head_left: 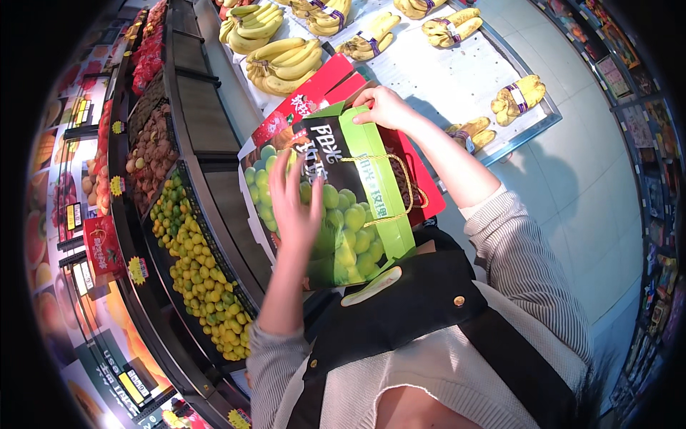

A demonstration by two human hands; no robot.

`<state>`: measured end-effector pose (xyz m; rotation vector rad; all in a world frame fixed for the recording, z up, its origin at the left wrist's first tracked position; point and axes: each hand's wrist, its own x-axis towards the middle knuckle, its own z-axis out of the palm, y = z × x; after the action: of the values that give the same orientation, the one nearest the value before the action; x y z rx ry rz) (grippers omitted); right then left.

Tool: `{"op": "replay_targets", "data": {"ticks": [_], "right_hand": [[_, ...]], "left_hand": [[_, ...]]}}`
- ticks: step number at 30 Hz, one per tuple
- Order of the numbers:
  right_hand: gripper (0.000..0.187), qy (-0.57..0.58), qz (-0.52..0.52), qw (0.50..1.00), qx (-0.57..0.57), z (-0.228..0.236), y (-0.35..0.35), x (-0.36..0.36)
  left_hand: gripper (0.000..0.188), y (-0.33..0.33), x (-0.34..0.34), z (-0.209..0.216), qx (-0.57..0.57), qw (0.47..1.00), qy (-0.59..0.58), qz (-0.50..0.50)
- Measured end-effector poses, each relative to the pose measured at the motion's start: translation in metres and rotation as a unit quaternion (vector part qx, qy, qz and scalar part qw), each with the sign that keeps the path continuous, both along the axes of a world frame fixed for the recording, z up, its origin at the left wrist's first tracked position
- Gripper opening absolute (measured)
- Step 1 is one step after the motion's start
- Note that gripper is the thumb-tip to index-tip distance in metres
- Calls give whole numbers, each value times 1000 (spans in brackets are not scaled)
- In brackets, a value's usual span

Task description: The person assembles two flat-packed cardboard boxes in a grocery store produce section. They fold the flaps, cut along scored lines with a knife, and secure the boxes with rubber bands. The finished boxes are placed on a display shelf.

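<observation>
Nearest, on the body side of the black-and-green cardboard box printed with large green grapes (343, 204), lies a black fabric apron (407, 297) with gold-coloured snaps. The box stands directly beyond the apron. Its bright green side panel has its long axis pointing away from the body, the far end leaning left; the fisheye bend hides which is the whole box's longest side.

The left hand (294, 193) is over the left part of the box's printed face, fingers spread and unclenched; blur leaves actual contact uncertain. The box thus lies directly under that hand. The right hand (386, 107) is at the box's far right corner, thumb and fingers apparently pinching the green flap, so the box lies to its left and bodyward. The right hand is the nearer to that flap.

A twisted yellow cord handle (409, 214) loops off the box's right side. Red cardboard packaging (321, 81) shows behind the box. Left of it sit round yellow-green fruits (207, 275); farther beyond it, the white-topped desk (457, 79) carries yellow banana bunches (286, 64).
</observation>
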<state>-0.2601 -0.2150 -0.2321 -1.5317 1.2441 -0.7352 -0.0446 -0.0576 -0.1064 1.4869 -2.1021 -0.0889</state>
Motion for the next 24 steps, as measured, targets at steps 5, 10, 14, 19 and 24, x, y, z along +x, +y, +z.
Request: {"op": "replay_targets", "data": {"ticks": [5, 10, 14, 19, 24], "right_hand": [[41, 66, -23, 991, -113, 34, 35, 11], [38, 88, 4, 977, -194, 45, 42, 2], [37, 79, 48, 990, -105, 45, 27, -12], [33, -56, 49, 994, 77, 29, 18, -8], [27, -246, -67, 952, 171, 11, 37, -4]], "left_hand": [[40, -112, -5, 0, 82, 985, -149, -16], [37, -142, -27, -1, 229, 946, -222, -51], [44, -141, -36, -1, 234, 945, -221, -48], [34, -136, -32, -3, 212, 959, -121, -144], [32, -133, -8, 2, 256, 950, -61, -169]]}}
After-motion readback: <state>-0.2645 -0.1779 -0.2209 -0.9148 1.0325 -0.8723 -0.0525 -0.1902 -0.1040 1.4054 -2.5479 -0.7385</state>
